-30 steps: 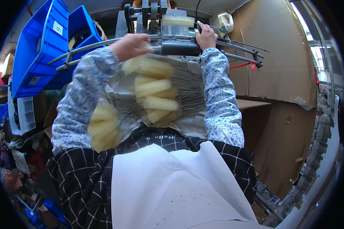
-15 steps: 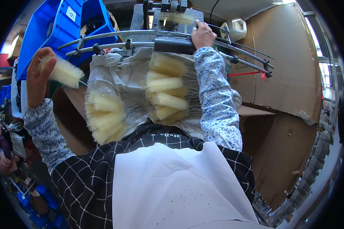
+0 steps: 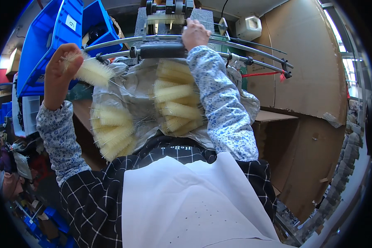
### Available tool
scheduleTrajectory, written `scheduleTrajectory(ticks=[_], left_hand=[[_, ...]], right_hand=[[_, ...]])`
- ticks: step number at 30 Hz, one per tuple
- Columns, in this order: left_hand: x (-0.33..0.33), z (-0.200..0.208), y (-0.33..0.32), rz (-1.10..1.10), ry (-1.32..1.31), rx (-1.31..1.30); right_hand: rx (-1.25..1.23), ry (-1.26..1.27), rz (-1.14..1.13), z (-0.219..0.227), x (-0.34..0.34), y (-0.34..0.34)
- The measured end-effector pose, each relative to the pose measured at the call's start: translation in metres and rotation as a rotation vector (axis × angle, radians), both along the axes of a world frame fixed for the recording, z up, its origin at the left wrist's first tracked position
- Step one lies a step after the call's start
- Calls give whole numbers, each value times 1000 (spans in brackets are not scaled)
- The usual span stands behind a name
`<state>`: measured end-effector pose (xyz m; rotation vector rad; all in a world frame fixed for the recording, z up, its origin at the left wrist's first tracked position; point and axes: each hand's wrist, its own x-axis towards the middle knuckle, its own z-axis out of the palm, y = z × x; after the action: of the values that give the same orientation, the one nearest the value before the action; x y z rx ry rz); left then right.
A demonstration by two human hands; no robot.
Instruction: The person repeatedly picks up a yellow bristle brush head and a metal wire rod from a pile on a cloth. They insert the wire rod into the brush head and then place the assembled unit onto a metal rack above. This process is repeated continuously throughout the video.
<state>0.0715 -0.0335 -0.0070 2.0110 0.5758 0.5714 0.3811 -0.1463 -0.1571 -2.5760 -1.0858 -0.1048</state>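
Note:
In my raised left hand, fingers curled closed, is a cream bottle brush, its thin wire stem trailing down to the right. My right hand is closed at the right end of another cream brush, which lies level across the machine; the wire runs on past my fingers toward a small plate. Below my arms, two stacks of cream brushes, a middle stack and a left stack, rest on a whitish cloth.
Curved metal rails with a black padded sleeve cross in front of the machine. Blue bins stand at the far left. Large cardboard panels and an open carton are on the right. A red cord hangs off the rail's end.
My right hand has moved left, and the brush at the machine has shifted left with it. My left hand has come right and slightly up with its brush. The view has shifted a little.

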Motion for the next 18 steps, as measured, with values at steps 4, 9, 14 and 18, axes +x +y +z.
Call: scheduleTrajectory(ticks=[4,9,14,18], left_hand=[[-32,9,7,129,-51,75],[-66,3,14,326,-238,52],[-47,3,14,119,-180,503],[-7,6,-11,-22,-282,-49]], right_hand=[[-5,-106,-3,1,36,-38],[43,-29,48,-11,99,-79],[68,-2,-24,-14,160,-85],[-257,-74,104,-5,161,-91]])
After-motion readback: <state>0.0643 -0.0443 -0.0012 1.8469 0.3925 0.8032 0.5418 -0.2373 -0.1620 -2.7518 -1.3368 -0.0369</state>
